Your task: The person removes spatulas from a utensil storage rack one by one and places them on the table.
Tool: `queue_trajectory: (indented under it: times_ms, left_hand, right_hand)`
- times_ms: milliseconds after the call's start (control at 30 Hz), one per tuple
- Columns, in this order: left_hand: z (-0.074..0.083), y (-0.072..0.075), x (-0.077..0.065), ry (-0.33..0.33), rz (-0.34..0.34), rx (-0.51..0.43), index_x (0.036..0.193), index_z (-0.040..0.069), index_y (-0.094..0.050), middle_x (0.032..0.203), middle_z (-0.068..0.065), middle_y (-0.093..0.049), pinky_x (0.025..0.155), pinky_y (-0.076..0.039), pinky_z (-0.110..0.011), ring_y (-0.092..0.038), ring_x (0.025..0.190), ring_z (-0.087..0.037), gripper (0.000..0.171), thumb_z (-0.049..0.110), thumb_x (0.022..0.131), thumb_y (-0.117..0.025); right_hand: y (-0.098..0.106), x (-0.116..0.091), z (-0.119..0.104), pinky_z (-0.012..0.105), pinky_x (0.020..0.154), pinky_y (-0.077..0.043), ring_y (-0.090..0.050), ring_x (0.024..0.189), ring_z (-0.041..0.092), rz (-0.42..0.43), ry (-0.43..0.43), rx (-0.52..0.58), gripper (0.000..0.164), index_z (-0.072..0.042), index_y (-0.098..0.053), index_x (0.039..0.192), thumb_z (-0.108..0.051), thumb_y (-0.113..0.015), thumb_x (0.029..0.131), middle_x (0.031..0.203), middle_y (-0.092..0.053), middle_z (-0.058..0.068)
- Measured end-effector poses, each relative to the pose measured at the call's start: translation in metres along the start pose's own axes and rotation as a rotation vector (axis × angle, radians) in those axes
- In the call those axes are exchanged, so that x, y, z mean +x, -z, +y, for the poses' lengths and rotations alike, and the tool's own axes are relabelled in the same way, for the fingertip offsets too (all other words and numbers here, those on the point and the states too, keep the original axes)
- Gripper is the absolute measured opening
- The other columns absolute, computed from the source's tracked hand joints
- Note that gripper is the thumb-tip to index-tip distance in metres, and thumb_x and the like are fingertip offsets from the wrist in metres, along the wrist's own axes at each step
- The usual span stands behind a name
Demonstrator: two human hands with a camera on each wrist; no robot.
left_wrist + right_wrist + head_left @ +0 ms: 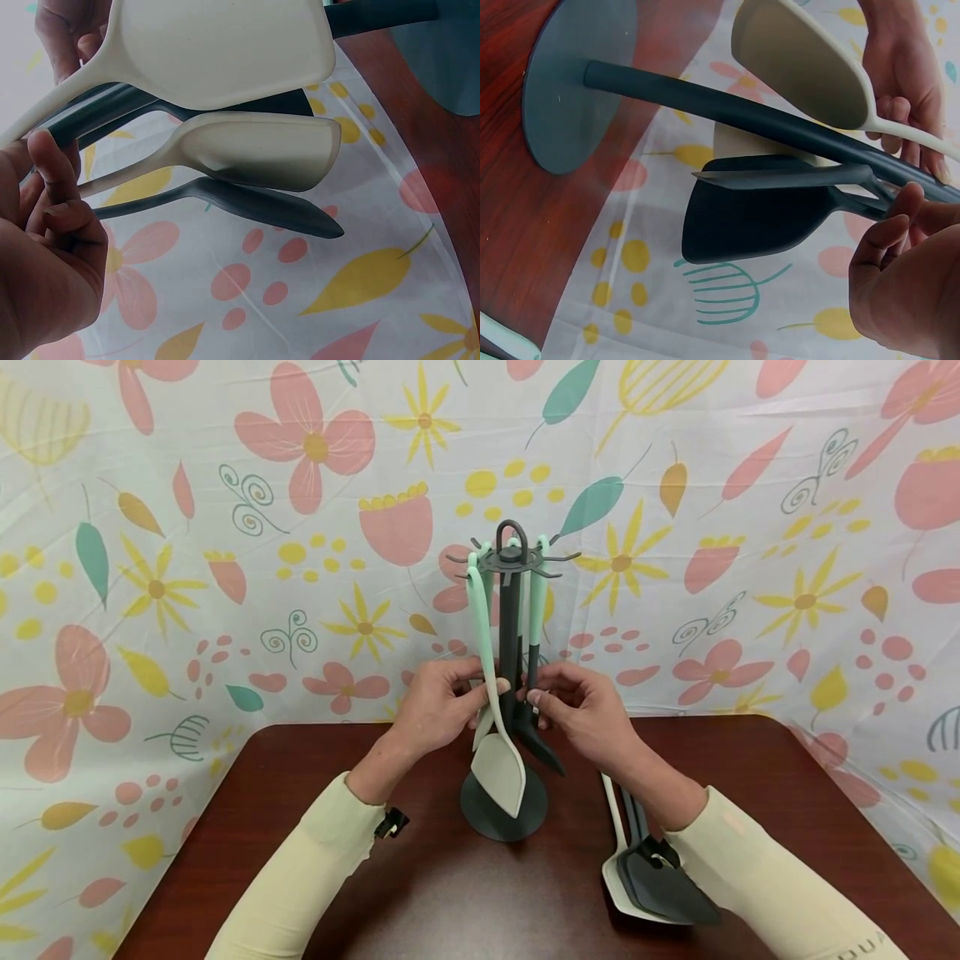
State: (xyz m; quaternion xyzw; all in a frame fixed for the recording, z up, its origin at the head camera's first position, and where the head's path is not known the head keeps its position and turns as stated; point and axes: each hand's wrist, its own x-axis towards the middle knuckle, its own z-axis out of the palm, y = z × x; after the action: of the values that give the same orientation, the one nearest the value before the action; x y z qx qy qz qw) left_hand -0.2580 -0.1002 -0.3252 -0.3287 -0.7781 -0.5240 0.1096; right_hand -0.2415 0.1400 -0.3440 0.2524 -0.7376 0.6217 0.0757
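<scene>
A dark utensil stand with a hooked top and round base bears several kitchen utensils with mint handles. In front hangs a cream spatula; its shaft crosses before my left thumb. My left hand grips the stand's pole among the shafts, its thumb at the pole in the right wrist view. My right hand pinches the shaft of a dark spatula hanging right of the pole. The left wrist view shows a smaller cream scoop-like utensil and a slim dark utensil beside my left fingers.
Beneath my right forearm, a cream utensil and dark spatulas lie stacked on the brown table. A flower-patterned cloth hangs behind the table's far edge. The stand's round base sits near the middle.
</scene>
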Motion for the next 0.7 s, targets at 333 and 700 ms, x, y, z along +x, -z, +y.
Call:
queue_trajectory:
  times_ms: [333, 700]
  left_hand:
    - [0.0022, 0.001, 0.0002, 0.016, 0.002, -0.002, 0.106, 0.02, -0.082, 0.059, -0.002, -0.059, 0.048, -0.047, -0.036, -0.058, 0.051, -0.024, 0.01, 0.027, 0.101, -0.076]
    - [0.0018, -0.0003, 0.0001, 0.017, 0.004, 0.009, 0.106, 0.019, -0.081, 0.058, -0.002, -0.059, 0.049, -0.048, -0.036, -0.058, 0.052, -0.029, 0.011, 0.027, 0.101, -0.076]
  right_hand:
    - [0.0034, 0.0007, -0.0029, 0.035, 0.065, -0.06, -0.065, 0.068, 0.021, 0.011, -0.018, -0.015, 0.017, 0.001, -0.068, 0.121, -0.003, -0.067, 0.104, 0.109, -0.076, 0.019]
    - [0.0094, 0.0, -0.004, 0.032, 0.065, -0.06, -0.065, 0.069, 0.025, 0.017, 0.006, 0.004, 0.02, 0.004, -0.067, 0.123, -0.002, -0.067, 0.104, 0.108, -0.077, 0.017]
